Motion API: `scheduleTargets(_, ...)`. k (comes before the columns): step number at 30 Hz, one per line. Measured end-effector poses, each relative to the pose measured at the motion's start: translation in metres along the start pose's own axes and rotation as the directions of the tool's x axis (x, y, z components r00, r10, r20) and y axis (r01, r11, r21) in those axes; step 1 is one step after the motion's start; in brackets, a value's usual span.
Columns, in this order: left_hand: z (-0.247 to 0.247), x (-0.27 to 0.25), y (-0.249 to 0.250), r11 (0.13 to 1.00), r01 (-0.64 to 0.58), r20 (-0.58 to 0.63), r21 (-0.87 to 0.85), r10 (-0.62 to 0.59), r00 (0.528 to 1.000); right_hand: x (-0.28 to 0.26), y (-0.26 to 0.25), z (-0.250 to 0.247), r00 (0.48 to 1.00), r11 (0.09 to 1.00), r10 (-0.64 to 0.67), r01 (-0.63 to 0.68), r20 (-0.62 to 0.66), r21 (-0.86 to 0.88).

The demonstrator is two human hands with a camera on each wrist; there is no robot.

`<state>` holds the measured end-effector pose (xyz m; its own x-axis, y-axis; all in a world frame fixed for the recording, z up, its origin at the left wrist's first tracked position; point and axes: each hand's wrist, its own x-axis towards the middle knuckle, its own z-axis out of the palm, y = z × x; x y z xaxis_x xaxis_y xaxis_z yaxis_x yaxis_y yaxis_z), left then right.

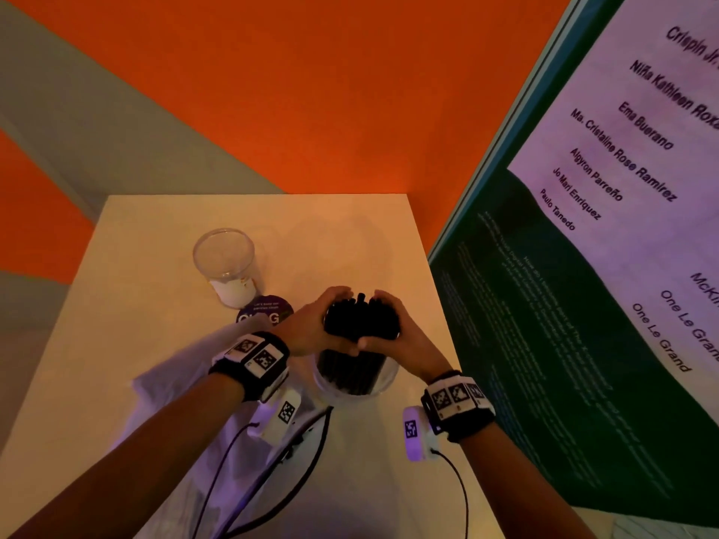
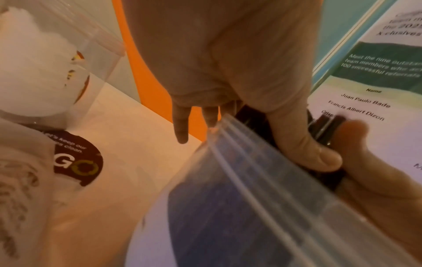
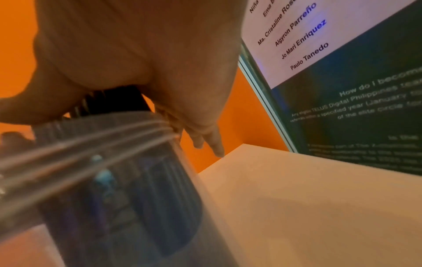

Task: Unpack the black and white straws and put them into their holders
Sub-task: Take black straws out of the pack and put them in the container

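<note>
From the head view, the left hand (image 1: 311,324) and the right hand (image 1: 393,324) cup a bundle of black straws (image 1: 360,319) between them, fingers curled round its top. The bundle stands in a clear plastic holder (image 1: 383,383) on the table (image 1: 155,247), near the front edge. A second clear holder (image 1: 225,262) stands well apart at the back left, with something white in its bottom; whether that is straws cannot be told. A crumpled white wrapper (image 1: 175,383) lies under the left forearm.

The left wrist view shows the left thumb (image 2: 306,148) pressed against the dark straws, the ridged rim of the holder (image 2: 251,180) just below it, and the right hand (image 2: 376,180) closing in from the other side.

The right wrist view is blurred; it shows the right palm (image 3: 137,45) over the black straws (image 3: 114,101) and the fingers (image 3: 212,140) pointing down beside the holder wall.

The step in hand looks like seating the black straws in their holder. The next move likely calls for easing both grips off so the bundle spreads without tipping the light holder, then turning to the white straws
</note>
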<state>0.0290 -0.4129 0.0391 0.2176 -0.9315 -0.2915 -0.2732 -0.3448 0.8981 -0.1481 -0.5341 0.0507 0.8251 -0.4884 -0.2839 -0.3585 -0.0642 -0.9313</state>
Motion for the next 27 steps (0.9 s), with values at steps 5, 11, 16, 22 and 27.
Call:
scheduleTargets(5, 0.008, 0.009, -0.006, 0.997, -0.012, 0.050, 0.081, 0.008, 0.999, 0.008, -0.001, 0.008, 0.997, 0.994, -0.060, 0.064, 0.047, -0.083)
scheduleTargets(11, 0.005, 0.002, 0.003, 0.997, 0.005, 0.001, -0.075, -0.005, 1.000, 0.006, -0.002, 0.003, 1.000, 1.000, -0.021, 0.021, -0.009, -0.003)
scheduleTargets(16, -0.001, -0.005, 0.001, 0.998, 0.051, 0.048, -0.031, -0.050, 0.998, -0.003, 0.010, -0.007, 0.996, 0.998, 0.047, -0.043, 0.080, -0.047)
scheduleTargets(22, -0.010, -0.048, -0.008, 0.990, 0.091, -0.094, 0.109, -0.080, 0.992, -0.042, 0.029, -0.034, 0.982, 0.973, 0.161, -0.140, 0.103, -0.184)
scheduleTargets(27, -0.001, -0.100, -0.006, 0.887, 0.058, -0.170, 0.459, 0.024, 0.985, -0.086, 0.057, -0.044, 0.879, 0.807, 0.436, -0.287, 0.193, -0.516)
